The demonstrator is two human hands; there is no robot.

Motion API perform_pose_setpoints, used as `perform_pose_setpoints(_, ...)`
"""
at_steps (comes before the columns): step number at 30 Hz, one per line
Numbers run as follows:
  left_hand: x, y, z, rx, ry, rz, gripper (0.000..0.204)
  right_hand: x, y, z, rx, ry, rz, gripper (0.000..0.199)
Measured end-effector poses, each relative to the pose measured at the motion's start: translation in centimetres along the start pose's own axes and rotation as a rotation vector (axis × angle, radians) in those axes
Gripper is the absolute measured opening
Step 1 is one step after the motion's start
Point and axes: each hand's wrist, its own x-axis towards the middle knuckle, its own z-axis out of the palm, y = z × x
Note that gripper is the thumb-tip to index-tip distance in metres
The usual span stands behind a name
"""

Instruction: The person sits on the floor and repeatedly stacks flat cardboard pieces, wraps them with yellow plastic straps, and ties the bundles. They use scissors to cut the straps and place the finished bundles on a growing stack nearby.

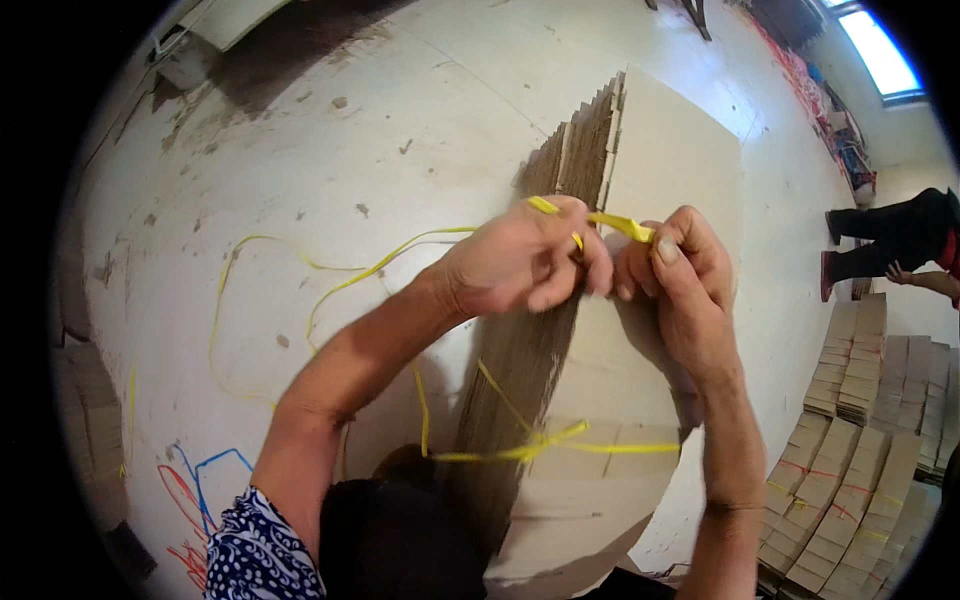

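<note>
A yellow strap (626,226) runs between my two hands above a tall stack of flat cardboard sheets (670,140). My right hand (690,280) pinches it between thumb and forefinger. My left hand (530,255), slightly blurred, has the strap looped round its fingers, and a long loose tail trails from it to the left over the floor. Nearer to me, a second yellow strap (630,448) crosses the stack and is knotted on top. The stack's layered edges (530,370) face left. The far part of the strap's path round the stack is hidden by my hands.
Tied bundles of cardboard (830,480) are piled at the right. Beyond them a person in dark trousers (880,240) stands at the right edge. Red and blue straps (205,500) lie on the pale floor (400,120) at the lower left. Clutter (840,130) lines the wall.
</note>
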Motion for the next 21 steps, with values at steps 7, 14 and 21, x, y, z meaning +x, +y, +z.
perform_pose_setpoints(7,1.4,0.9,-0.4,0.382,-0.113,-0.134,0.037,1.8,-2.1,-3.6,-0.546,-0.413,-0.136,0.021)
perform_pose_setpoints(14,-0.4,0.7,-5.5,0.198,0.089,-0.215,0.037,-1.0,3.4,-4.7,-0.258,0.277,-0.037,0.034)
perform_pose_setpoints(21,0.0,-1.9,-3.0,0.057,0.283,0.058,0.036,0.1,4.7,-3.5,-0.239,0.362,-0.055,0.034)
